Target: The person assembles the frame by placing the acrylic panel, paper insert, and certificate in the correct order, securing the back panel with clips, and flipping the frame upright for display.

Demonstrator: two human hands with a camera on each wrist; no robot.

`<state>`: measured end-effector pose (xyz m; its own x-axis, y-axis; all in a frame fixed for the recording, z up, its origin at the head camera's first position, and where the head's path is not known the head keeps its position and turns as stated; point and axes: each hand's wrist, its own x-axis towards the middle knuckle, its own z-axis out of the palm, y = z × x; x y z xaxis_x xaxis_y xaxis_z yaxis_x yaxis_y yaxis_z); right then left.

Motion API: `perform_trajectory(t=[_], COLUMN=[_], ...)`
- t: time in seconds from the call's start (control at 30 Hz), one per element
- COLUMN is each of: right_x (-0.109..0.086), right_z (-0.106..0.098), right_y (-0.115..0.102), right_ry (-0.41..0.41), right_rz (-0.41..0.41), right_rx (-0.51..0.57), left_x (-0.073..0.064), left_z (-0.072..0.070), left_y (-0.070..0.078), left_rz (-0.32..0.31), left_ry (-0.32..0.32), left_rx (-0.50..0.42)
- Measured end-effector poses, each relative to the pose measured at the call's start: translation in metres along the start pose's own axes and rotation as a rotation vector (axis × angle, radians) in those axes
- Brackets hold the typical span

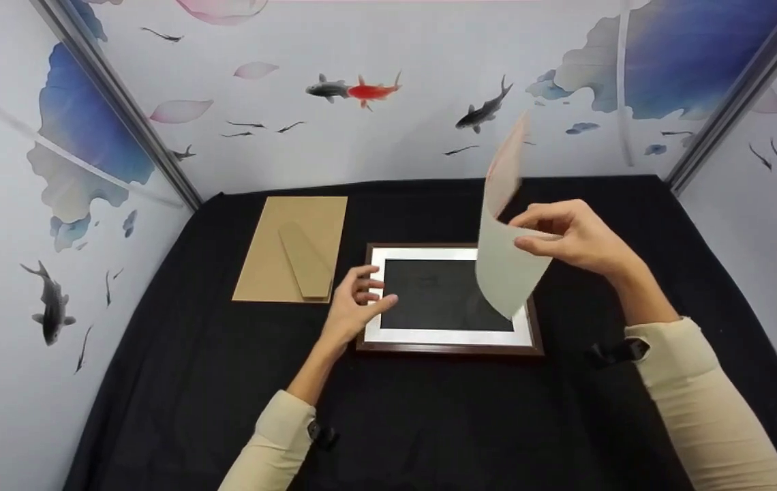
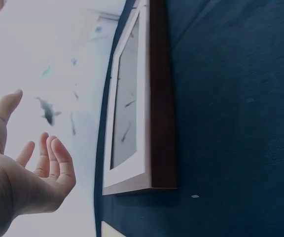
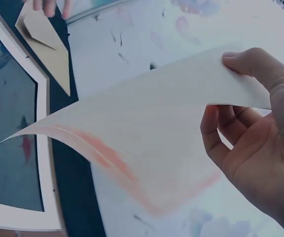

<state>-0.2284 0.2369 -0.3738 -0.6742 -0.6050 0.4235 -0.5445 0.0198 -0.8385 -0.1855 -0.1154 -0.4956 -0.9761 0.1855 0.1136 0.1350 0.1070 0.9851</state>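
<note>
A sheet of paper (image 1: 508, 273) curves in the air over the right part of a picture frame (image 1: 453, 348). My right hand (image 1: 576, 235) pinches it by an edge between thumb and fingers. Pinkish-orange marks show on the paper (image 3: 147, 118) in the right wrist view. The frame lies flat, dark brown outside, with a white inner border round a dark, reflective middle. Beside the frame's left edge is my left hand (image 1: 354, 307), fingers loosely bent and holding nothing; whether it touches the frame is unclear in the head view. The left wrist view shows that hand (image 2: 28, 173) apart from the frame (image 2: 161, 123).
To the left of the frame a tan backing board (image 1: 272, 252) with a stand leg (image 1: 307, 266) lies on the black cloth (image 1: 429, 423). White panels printed with fish and petals (image 1: 402, 143) enclose the table at the back and sides.
</note>
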Motion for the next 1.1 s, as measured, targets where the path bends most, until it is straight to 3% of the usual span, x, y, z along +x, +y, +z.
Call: perform_trajectory(t=[0.13, 0.3, 0.5, 0.6, 0.67, 0.87, 1.1], right_x=[0.002, 0.0, -0.009, -0.016, -0.02, -0.036, -0.059], right_z=[0.008, 0.011, 0.005, 0.0, -0.003, -0.01, -0.011], right_y=[-0.019, -0.025, -0.021, -0.015, -0.008, 0.024, 0.057], right_ry=[-0.02, -0.044, 0.006, 0.052, 0.1, 0.242, 0.248], right_rz=[-0.074, -0.145, -0.159, -0.129, -0.099, 0.023, 0.188], right_rx=[-0.117, -0.052, 0.103, 0.17, 0.18, 0.146, 0.165], left_x=[0.01, 0.017, 0.017, 0.016, 0.014, 0.009, 0.003], left_z=[-0.005, -0.009, -0.008, -0.004, -0.003, -0.003, -0.014], left_y=[0.003, 0.0, -0.006, -0.007, -0.005, 0.005, 0.005], left_rz=[0.073, 0.131, 0.235, 0.289, 0.293, 0.264, 0.226], left_ry=[0.018, 0.02, -0.145, -0.199, -0.203, -0.131, -0.09], left_rx=[0.012, -0.026, -0.125, -0.156, -0.159, -0.171, -0.134])
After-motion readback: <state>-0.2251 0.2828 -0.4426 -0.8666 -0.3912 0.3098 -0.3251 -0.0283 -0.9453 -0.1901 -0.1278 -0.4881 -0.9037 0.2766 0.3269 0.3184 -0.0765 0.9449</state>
